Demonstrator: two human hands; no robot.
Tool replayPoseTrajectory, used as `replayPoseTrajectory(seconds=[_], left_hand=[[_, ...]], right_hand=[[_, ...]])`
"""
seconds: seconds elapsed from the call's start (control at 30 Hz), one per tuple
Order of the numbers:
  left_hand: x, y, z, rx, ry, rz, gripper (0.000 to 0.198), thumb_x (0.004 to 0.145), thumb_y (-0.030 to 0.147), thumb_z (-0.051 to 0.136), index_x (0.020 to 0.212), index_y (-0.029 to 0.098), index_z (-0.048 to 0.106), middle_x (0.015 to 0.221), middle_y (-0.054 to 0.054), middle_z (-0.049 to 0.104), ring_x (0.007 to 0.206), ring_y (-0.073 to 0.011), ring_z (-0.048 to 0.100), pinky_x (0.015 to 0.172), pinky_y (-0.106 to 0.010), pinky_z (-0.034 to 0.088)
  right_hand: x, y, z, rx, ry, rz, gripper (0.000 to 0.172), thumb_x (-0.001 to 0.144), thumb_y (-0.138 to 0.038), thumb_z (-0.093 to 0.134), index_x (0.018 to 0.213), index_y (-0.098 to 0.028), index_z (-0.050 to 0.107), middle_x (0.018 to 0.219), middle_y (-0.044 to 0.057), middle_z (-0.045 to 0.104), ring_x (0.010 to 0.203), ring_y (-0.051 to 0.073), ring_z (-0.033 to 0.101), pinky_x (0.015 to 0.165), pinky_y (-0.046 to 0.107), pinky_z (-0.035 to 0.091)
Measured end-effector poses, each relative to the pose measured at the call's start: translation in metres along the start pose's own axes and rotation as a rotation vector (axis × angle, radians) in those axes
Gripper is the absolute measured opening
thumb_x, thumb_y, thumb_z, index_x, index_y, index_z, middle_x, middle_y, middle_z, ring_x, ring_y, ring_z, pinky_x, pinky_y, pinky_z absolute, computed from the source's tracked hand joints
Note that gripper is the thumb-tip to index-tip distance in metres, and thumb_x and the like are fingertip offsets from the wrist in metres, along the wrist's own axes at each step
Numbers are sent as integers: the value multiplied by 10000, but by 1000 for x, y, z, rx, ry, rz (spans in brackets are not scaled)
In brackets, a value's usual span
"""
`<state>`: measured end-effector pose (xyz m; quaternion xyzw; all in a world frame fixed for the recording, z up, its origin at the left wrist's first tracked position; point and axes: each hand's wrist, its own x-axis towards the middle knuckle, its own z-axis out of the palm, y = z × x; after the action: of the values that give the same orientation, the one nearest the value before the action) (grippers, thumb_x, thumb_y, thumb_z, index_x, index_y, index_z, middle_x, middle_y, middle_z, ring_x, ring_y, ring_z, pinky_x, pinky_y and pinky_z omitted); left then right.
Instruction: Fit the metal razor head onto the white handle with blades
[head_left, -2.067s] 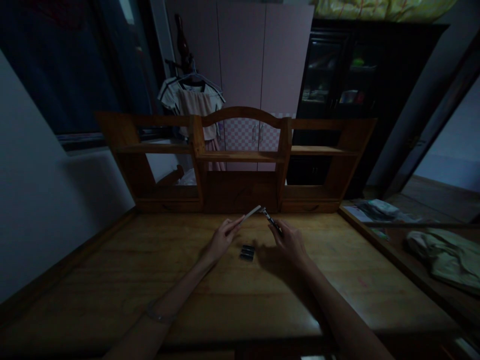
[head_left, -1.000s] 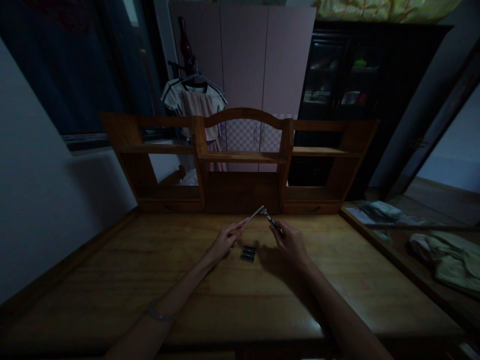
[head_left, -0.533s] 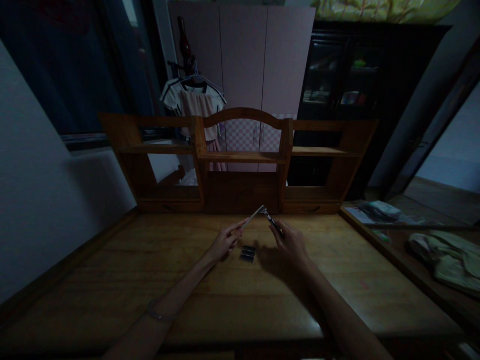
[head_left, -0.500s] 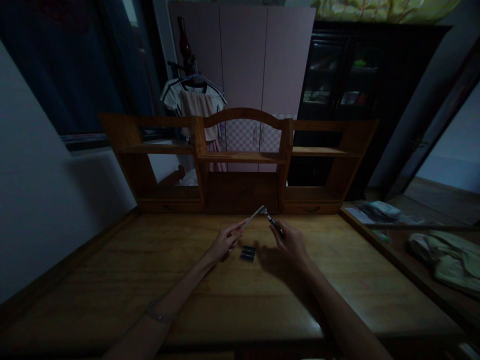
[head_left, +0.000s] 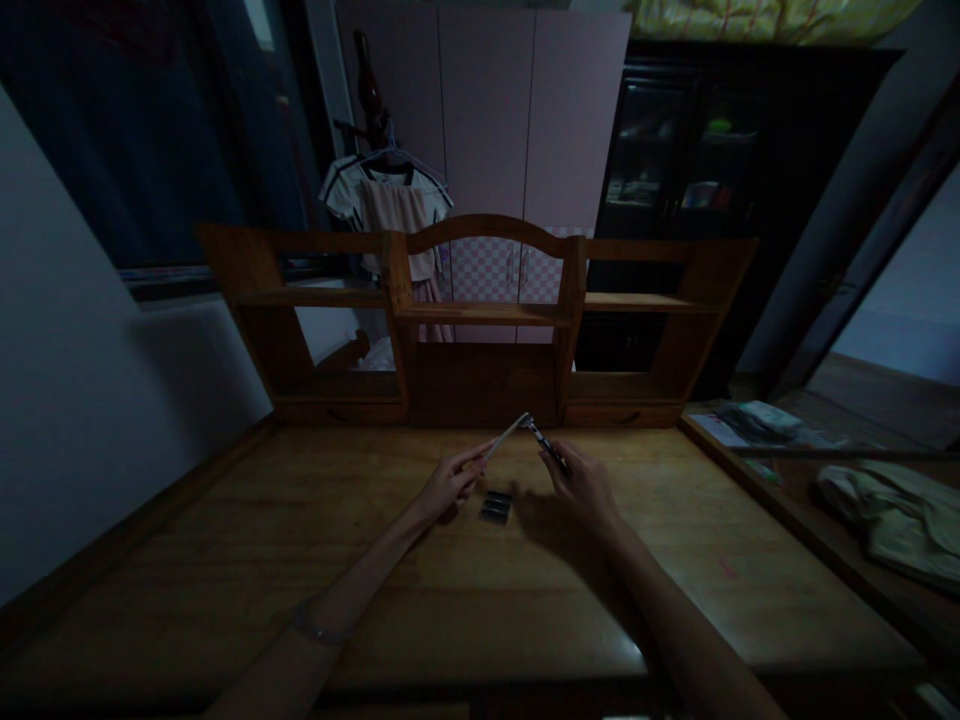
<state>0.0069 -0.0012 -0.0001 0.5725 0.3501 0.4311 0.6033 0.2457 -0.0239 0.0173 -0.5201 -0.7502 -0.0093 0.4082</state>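
Note:
My left hand (head_left: 448,484) pinches a thin pale strip (head_left: 505,434) that slants up to the right. My right hand (head_left: 583,490) grips a dark slender tool (head_left: 545,443) that slants up to the left. The two tips meet above the wooden desk (head_left: 465,590). Between my hands, two small dark blocks (head_left: 495,506) lie on the desk. The room is dim and fine detail of the held things is hard to make out.
A wooden shelf unit (head_left: 480,320) stands along the desk's far edge. A second surface at the right holds papers (head_left: 750,420) and a crumpled cloth (head_left: 892,510). Clothes on a hanger (head_left: 386,210), a pink wardrobe and a dark cabinet stand behind.
Nothing has visibly changed apart from a slight shift of the view; both hands keep the strip and the tool tip to tip.

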Motion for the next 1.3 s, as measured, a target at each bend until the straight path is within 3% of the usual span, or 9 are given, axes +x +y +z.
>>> replayPoseTrajectory(seconds=[0.77,1.3], left_hand=[[-2,4,-1,-157,-80,-101,473,824,339,582,1279,236,503,762,27,457,383,15,161,337,-148,78],[-2,4,-2,-163,-88,-94,467,826,349,573,1272,225,508,791,14,484,379,17,165,327,-151,91]], right_hand=[[0,0,1,-22,38,-6,292,933,-357,387,1005,-218,633,872,68,670,717,180,614,610,253,404],[1,1,0,7,-35,-15,278,930,-351,393,1034,-234,624,897,62,670,753,178,625,645,246,427]])
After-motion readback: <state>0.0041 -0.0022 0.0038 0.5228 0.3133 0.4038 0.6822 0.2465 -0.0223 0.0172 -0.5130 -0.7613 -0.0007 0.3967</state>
